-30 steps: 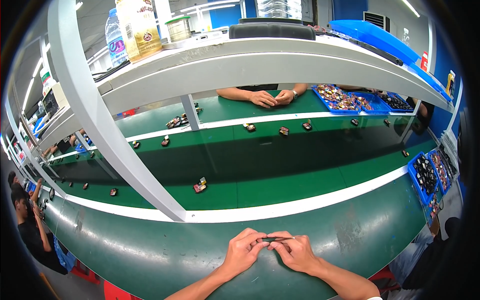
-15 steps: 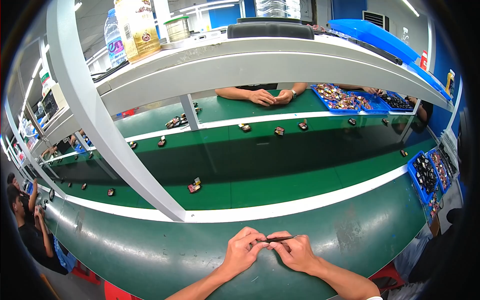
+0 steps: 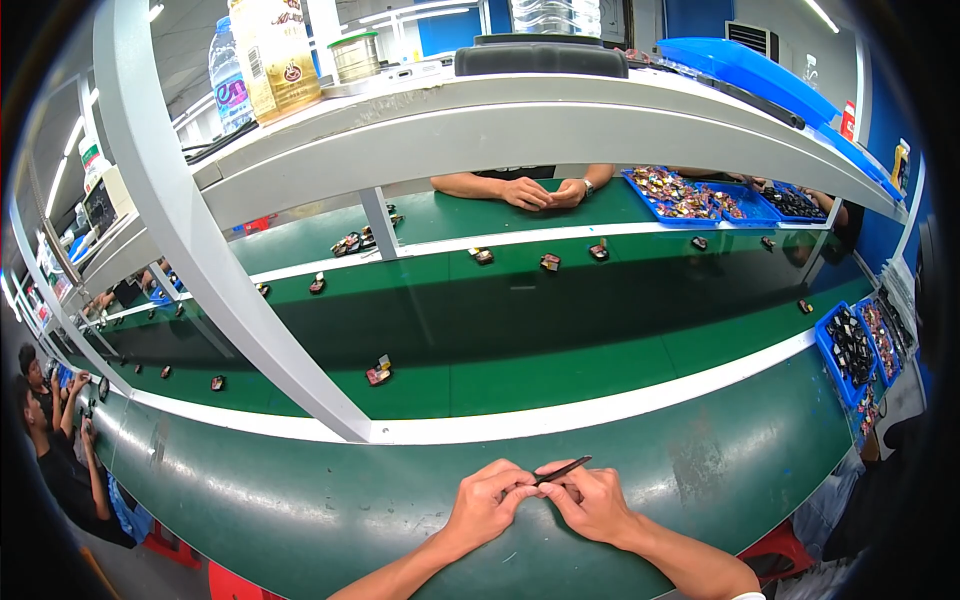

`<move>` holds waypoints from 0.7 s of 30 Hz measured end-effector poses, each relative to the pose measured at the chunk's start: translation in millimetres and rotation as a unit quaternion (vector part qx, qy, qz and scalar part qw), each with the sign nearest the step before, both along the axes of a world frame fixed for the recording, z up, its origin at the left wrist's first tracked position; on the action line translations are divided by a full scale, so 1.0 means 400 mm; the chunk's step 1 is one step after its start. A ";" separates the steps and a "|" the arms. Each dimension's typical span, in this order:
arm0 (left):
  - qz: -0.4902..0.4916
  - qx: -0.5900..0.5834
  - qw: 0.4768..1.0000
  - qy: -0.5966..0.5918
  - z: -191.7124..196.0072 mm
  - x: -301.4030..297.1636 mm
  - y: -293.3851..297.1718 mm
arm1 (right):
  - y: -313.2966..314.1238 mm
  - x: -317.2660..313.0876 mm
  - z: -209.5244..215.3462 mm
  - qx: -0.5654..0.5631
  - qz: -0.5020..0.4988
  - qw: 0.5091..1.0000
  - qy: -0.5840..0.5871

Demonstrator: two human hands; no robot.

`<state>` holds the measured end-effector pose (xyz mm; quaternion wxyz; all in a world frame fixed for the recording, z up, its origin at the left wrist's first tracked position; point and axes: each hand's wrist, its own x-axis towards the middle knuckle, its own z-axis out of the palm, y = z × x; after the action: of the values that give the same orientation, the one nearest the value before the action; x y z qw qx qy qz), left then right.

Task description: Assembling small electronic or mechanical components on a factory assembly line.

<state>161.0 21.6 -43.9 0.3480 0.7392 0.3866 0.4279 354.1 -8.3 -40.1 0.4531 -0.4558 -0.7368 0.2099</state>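
Note:
My left hand (image 3: 488,500) and my right hand (image 3: 590,500) meet over the near green bench edge (image 3: 300,500). Together they pinch a thin dark tool like tweezers (image 3: 562,470), its tip pointing up and to the right. A tiny part may sit between the fingertips, but it is too small to make out. The nearest loose piece is a small red and yellow part (image 3: 379,371) on the green conveyor belt (image 3: 560,340) beyond the white rail.
Several small parts ride the belt. A slanted white post (image 3: 230,280) holds a shelf with bottles (image 3: 262,55). Blue trays of parts stand at right (image 3: 856,345) and far right (image 3: 690,195). Another person's hands (image 3: 545,192) rest across the belt; people sit at left (image 3: 50,440).
The small parts on the belt have drifted to the left. My hands stay together at the bench edge, and the tool's tip now sticks out up and to the right.

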 end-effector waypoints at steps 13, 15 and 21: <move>-0.010 0.006 1.000 -0.006 -0.010 0.005 0.003 | -0.004 0.003 0.000 0.006 -0.086 0.995 0.057; -0.005 0.003 1.000 -0.007 -0.010 0.003 0.001 | -0.003 0.003 -0.005 -0.002 -0.080 0.995 0.058; 0.004 -0.006 1.000 -0.010 0.008 0.004 -0.003 | 0.004 -0.009 -0.004 0.016 -0.085 0.993 0.081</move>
<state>162.4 20.2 -40.7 0.3545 0.7314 0.3885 0.4341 350.4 -6.9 -41.6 0.5349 -0.4905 -0.6596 0.1952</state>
